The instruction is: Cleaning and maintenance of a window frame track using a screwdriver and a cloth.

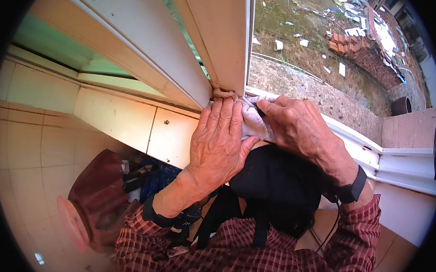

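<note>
A pale, wrinkled cloth is bunched at the foot of the upright window frame, over the sill track. My left hand lies flat with its fingers stretched towards the frame's lower corner, its right edge against the cloth. On the other side, my right hand grips the cloth, thumb and index finger pinching it around a small dark object that is mostly hidden. Both wrists wear black bands.
White window tracks run to the right. Outside lie bricks and scattered debris. A tiled ledge extends left. Below stand a dark red bag or cover and a pink round rim. A black bag-like object is against my front.
</note>
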